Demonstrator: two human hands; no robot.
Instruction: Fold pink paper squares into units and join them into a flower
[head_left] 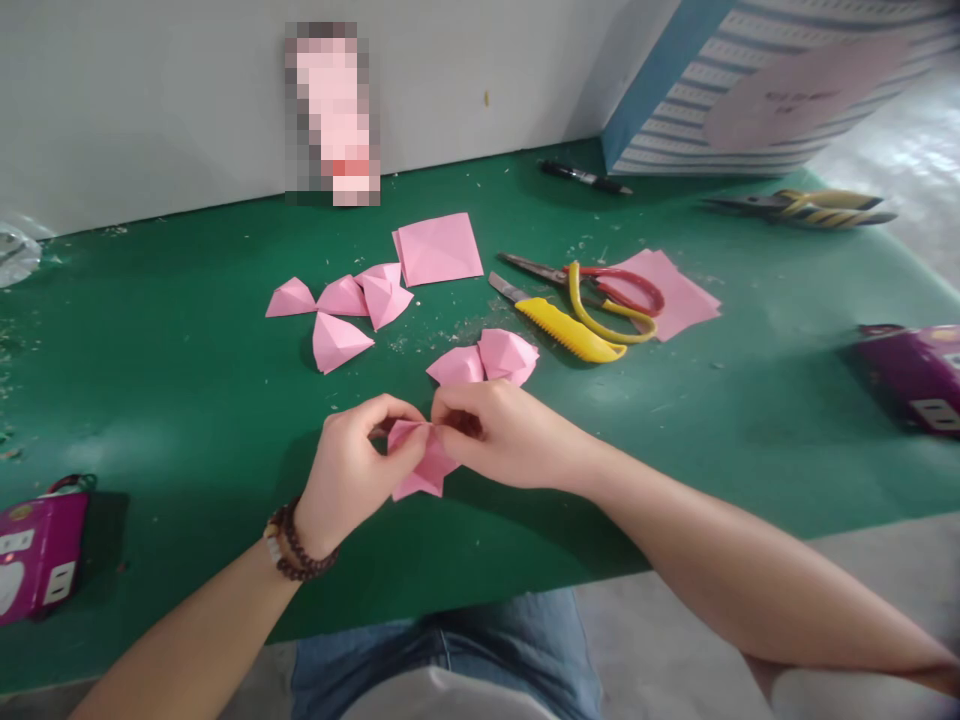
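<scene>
Between my hands is a piece of folded pink paper (421,478), held low over the green table near its front edge. My left hand (360,455), with a beaded bracelet at the wrist, pinches its upper left part between thumb and forefinger. My right hand (499,435) pinches the same paper close to the left fingertips. The fingertips hide part of the folds. Just beyond my right hand lie folded pink paper pieces (508,355). Farther left sits a cluster of similar cone-like folded pieces (341,310).
Flat pink paper squares (439,248) lie farther back. A yellow utility knife (574,330) with blade out, and scissors (615,300) over more pink paper (679,290), lie right. A pen (585,177), pliers (802,208), a striped box (720,90) and purple devices (41,550) surround the work area.
</scene>
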